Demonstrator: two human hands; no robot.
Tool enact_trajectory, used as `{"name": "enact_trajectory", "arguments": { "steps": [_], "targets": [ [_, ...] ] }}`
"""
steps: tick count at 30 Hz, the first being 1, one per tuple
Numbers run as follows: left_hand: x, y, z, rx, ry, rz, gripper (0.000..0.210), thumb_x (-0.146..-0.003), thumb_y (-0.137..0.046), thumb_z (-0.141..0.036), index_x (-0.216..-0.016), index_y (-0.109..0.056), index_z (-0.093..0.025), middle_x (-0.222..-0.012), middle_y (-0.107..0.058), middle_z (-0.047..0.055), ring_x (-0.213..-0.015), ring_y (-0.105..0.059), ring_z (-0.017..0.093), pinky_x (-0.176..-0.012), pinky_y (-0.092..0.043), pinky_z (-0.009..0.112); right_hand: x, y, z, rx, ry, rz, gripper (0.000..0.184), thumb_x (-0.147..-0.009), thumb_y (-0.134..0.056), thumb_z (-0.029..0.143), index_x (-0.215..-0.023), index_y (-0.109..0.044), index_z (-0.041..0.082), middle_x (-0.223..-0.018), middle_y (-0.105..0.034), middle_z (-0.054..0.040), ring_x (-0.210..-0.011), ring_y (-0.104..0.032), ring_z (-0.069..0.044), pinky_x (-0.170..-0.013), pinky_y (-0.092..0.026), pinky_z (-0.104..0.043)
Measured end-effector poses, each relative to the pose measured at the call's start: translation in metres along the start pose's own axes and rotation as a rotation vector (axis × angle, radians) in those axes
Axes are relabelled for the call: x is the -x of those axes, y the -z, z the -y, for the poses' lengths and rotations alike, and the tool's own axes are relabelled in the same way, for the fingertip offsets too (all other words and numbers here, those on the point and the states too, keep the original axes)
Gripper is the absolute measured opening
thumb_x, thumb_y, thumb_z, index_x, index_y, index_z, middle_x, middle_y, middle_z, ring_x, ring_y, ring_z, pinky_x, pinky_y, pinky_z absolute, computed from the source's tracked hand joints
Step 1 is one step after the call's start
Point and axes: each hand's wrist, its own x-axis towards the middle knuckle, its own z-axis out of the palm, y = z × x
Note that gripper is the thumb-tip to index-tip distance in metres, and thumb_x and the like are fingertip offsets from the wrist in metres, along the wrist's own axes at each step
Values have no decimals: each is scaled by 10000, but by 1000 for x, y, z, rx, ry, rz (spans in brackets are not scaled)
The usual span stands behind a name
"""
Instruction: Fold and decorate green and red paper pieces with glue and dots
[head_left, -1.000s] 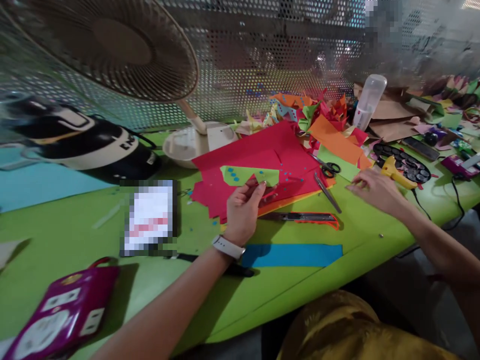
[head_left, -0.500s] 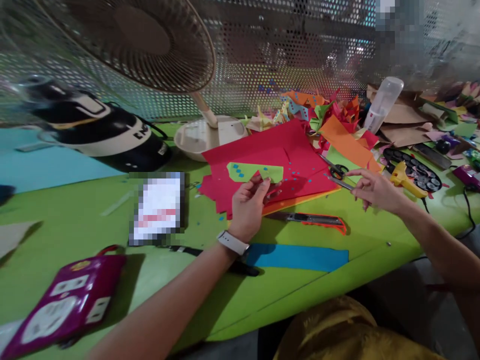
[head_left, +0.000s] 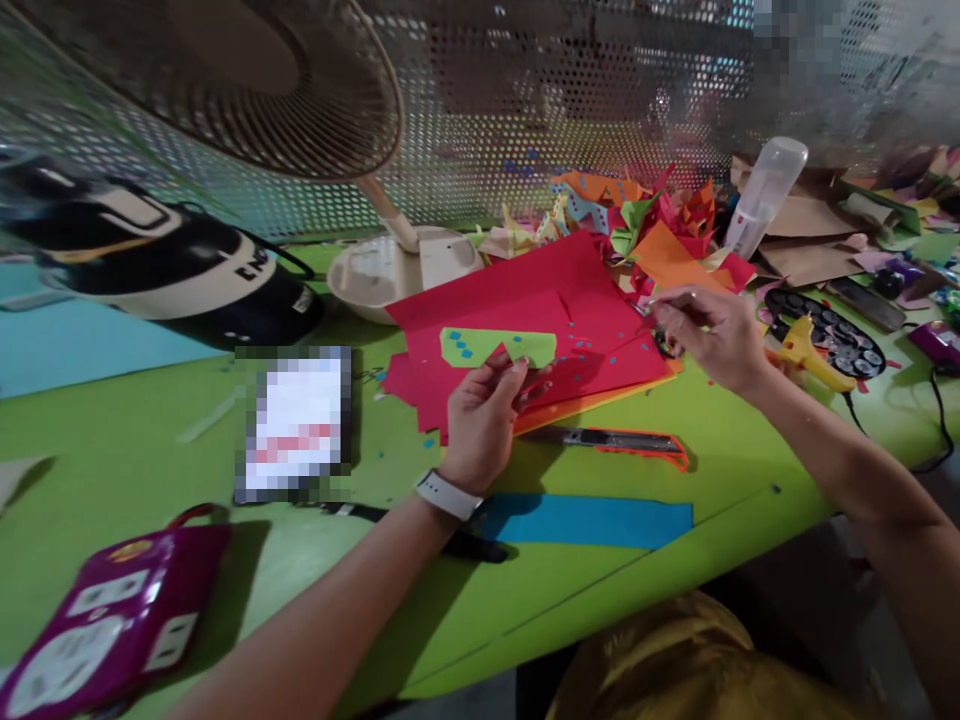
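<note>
My left hand, with a white band at its wrist, pinches a light green paper strip between thumb and fingers. Several small blue squares are on the strip, and a pointed red bit shows at my fingertips. Beneath lies a large red paper sheet scattered with tiny blue pieces. My right hand is raised over the sheet's right edge, its thumb and fingers drawn together. What they hold, if anything, is too small to make out. Black-handled scissors lie close by, partly hidden behind these fingers.
An orange utility knife and a blue paper strip lie in front. A yellow glue gun rests by a black round-welled tray. A fan, black bottle, screen device and purple box stand left.
My right hand has moved up and left, off the spot beside the scissors, and now covers part of them. My left hand keeps its pinch on the green strip. The view has shifted slightly.
</note>
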Motion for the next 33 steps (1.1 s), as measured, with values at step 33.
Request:
{"name": "enact_trajectory", "arguments": {
  "steps": [33],
  "targets": [
    [6,-5,-9,-126,56,-154,275,-597,-867,-260,-790,-681,-196,-788,-688,-36,-597,-635,79,-506,-519,145,3,-12,-56,477,-31,119,261,-927,-538,288,-815,-747,178,-924,-766,-77,-770,-716,-220,-683,-479,-301]
  ]
}}
